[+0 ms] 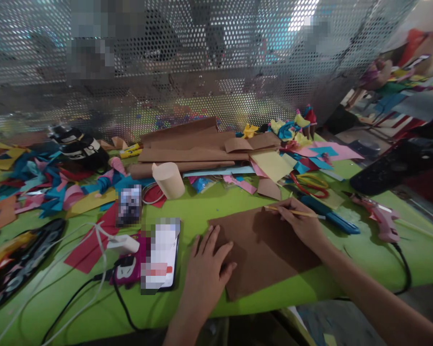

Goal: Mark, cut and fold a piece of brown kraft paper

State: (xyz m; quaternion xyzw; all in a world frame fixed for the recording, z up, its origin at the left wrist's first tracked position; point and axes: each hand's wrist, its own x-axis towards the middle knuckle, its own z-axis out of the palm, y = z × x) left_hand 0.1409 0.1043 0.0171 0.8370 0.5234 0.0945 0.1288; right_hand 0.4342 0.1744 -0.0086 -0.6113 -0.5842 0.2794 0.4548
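Observation:
A brown sheet of paper (263,245) lies flat on the green table (364,250) near its front edge. My left hand (207,269) rests palm down on the sheet's left side, fingers spread, pressing it to the table. My right hand (303,223) holds a thin yellow pencil (292,212) with its tip at the sheet's far edge. A phone (162,254) lies just left of my left hand.
Rolled brown paper sheets (191,149) and a cream paper roll (169,180) lie at the back. Coloured paper scraps (39,187) cover the left. Red-handled scissors (310,185), a blue cutter (332,216) and a pink glue gun (380,221) sit right. A perforated metal screen (166,72) stands behind.

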